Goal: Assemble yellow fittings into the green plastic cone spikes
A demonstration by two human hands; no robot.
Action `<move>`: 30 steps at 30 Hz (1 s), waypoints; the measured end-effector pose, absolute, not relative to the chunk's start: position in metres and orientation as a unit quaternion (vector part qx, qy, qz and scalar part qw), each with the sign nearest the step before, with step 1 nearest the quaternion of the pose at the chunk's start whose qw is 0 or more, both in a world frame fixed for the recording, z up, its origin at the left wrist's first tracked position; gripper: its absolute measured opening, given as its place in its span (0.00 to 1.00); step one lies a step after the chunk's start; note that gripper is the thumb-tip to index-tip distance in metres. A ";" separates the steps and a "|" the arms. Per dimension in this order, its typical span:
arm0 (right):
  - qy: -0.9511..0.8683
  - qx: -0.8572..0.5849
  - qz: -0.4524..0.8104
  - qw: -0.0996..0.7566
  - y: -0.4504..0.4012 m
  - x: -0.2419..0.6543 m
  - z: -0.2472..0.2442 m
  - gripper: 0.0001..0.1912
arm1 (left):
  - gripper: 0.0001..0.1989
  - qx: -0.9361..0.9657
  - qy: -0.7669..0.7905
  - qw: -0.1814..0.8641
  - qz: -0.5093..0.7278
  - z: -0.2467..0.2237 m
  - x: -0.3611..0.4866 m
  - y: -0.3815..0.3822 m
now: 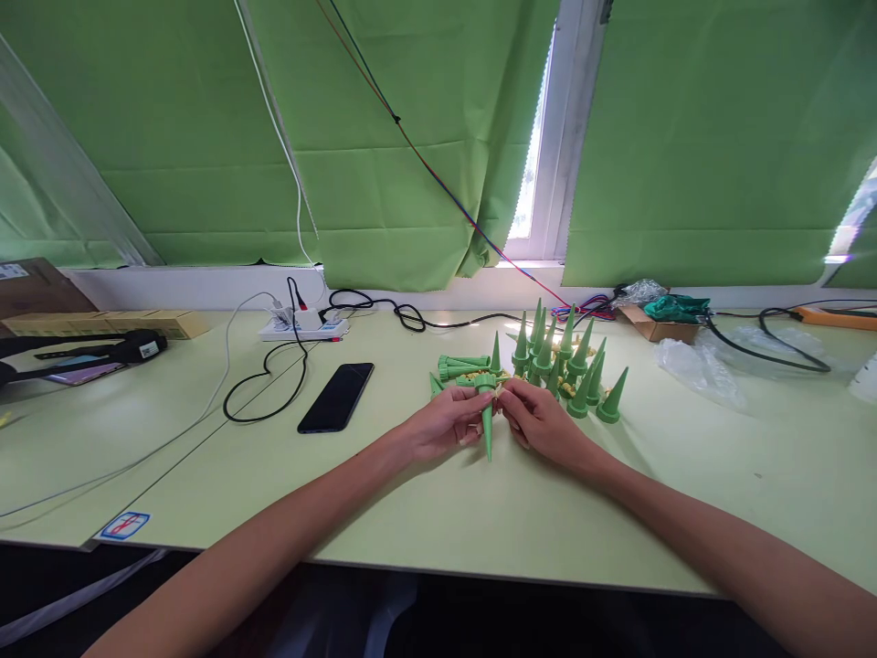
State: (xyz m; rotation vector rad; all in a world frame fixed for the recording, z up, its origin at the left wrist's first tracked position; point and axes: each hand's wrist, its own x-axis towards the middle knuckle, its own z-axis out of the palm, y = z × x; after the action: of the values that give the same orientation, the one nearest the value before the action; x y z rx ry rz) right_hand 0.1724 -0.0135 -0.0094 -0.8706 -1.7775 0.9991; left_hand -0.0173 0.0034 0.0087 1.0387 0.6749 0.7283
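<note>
A green plastic spike point(487, 429) with a ribbed cap is held by my left hand point(449, 420), its tip pointing down toward me. My right hand point(538, 419) is pinched close beside the spike's cap; what its fingertips hold is too small to make out. Several more green cone spikes point(579, 393) stand upright on their caps just beyond and to the right of my hands. Others lie on their sides point(462, 366) behind my left hand. Small yellowish pieces point(565, 388) are scattered among the standing spikes.
Left of my arm lies a black phone point(335, 398). A white power strip point(305, 327) with cables sits at the back. To the right are a clear plastic bag point(695, 370) and a small cardboard box point(654, 327). Dark straps point(130, 347) lie far left on the table point(617, 521).
</note>
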 end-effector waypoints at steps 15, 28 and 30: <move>-0.676 -0.312 0.498 0.444 -0.012 0.171 -0.011 0.25 | 0.16 0.628 0.281 0.647 0.328 0.012 -0.016 -0.001; -0.649 -0.293 0.549 0.438 -0.010 0.173 -0.015 0.27 | 0.18 0.730 0.308 0.529 0.304 0.016 -0.017 -0.008; -0.644 -0.296 0.558 0.431 -0.009 0.173 -0.015 0.26 | 0.17 0.741 0.313 0.509 0.306 0.016 -0.016 -0.010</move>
State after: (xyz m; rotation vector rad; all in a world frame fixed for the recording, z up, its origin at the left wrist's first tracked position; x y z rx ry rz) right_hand 0.1728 -0.0091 -0.0146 -0.7382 -1.6056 1.3919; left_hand -0.0164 -0.0099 0.0164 1.7855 0.7530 0.7370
